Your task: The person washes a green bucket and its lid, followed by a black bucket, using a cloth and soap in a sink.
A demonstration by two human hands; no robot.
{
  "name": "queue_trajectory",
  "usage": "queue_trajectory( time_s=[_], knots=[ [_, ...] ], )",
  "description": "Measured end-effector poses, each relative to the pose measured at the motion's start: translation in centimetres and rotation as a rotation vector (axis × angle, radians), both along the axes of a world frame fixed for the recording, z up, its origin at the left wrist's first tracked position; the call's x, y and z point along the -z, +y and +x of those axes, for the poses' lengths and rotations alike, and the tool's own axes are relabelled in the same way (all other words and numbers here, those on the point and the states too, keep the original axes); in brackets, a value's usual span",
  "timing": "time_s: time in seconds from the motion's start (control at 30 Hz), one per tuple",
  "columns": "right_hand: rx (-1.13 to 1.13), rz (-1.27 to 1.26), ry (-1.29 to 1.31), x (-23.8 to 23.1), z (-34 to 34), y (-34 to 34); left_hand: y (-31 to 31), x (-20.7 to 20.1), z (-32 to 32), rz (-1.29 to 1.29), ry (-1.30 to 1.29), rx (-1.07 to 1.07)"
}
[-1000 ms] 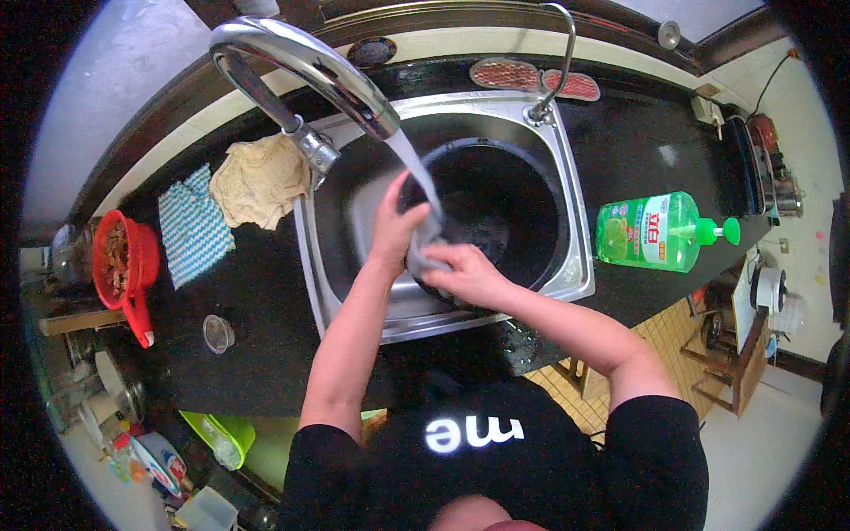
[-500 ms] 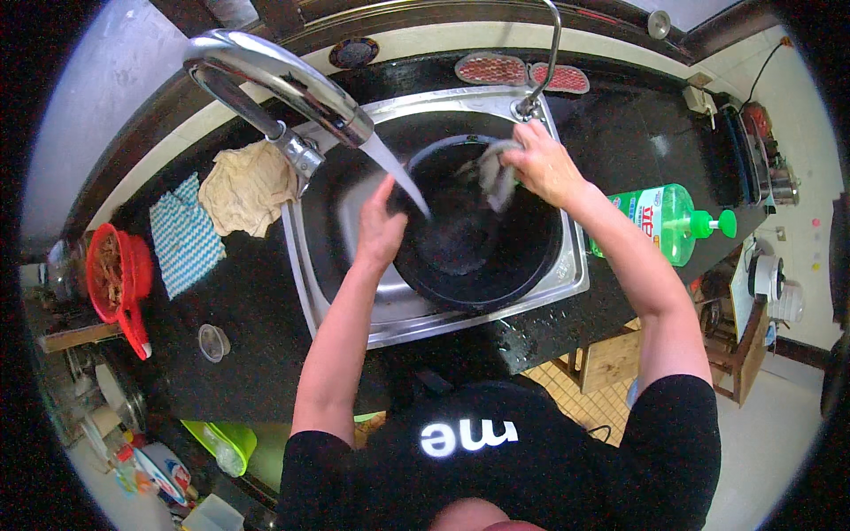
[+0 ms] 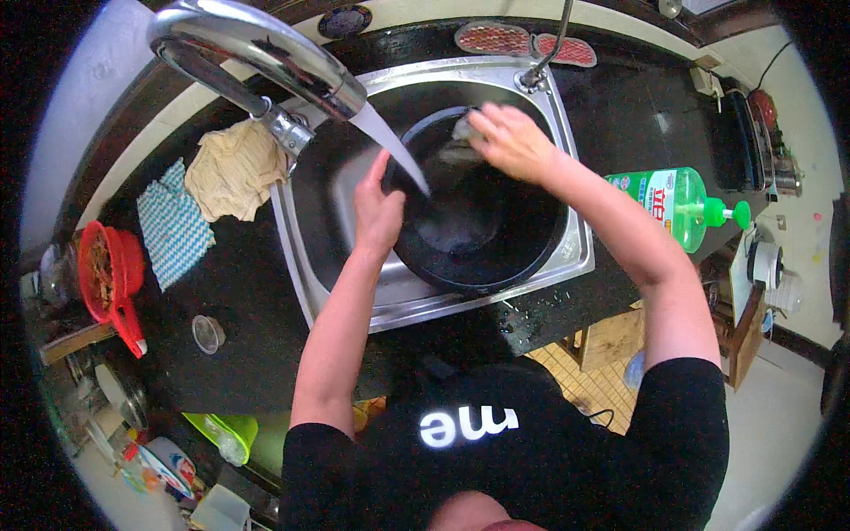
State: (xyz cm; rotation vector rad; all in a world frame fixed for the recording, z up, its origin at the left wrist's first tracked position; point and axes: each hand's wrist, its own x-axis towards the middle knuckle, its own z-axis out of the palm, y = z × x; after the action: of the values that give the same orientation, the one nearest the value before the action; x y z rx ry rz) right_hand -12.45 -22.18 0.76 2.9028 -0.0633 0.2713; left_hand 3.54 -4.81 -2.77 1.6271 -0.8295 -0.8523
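A round black pan (image 3: 522,252) sits tilted in the steel sink (image 3: 390,319). My left hand (image 3: 379,212) is closed on the pan's left rim, with the thumb pointing up and the fingers partly hidden. At the far inner wall, my right hand (image 3: 512,143), blurred by motion, presses a greyish cloth (image 3: 463,130) against the pan. From the chrome faucet (image 3: 274,57) a stream of water (image 3: 394,146) falls into the pan, where a shallow pool lies at the bottom.
Right of the sink lies a green pump bottle (image 3: 682,208). Leftward are a beige cloth (image 3: 235,168), a blue-striped cloth (image 3: 173,226), a red strainer (image 3: 124,265) with food and a small clear cup (image 3: 208,334). Two red-patterned pads (image 3: 496,39) lie behind the sink.
My right hand has moved left and slightly up along the pan's far wall with the cloth, which hung looser before. My left hand keeps its hold on the rim. Water still runs.
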Motion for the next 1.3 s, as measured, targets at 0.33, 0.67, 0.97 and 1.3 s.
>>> queue_trajectory(
  time_s=[0.33, 0.67, 0.97, 1.3],
  knots=[
    [0.980, 0.786, 0.763, 11.8, 3.5, 6.0, 0.3, -0.6, 0.1, -0.007, -0.140, -0.004],
    [0.445, 0.939, 0.652, 17.0, 6.1, 8.9, 0.5, -1.1, -0.5, 0.054, -0.335, -0.009],
    [0.461, 1.437, -0.224, -2.4, 0.3, 6.5, -1.2, -3.2, -4.0, 0.066, -0.017, 0.118],
    [0.350, 1.951, -0.631, -5.3, 0.3, 9.5, -1.6, 3.7, -3.3, 0.069, 1.332, 0.121]
  ],
)
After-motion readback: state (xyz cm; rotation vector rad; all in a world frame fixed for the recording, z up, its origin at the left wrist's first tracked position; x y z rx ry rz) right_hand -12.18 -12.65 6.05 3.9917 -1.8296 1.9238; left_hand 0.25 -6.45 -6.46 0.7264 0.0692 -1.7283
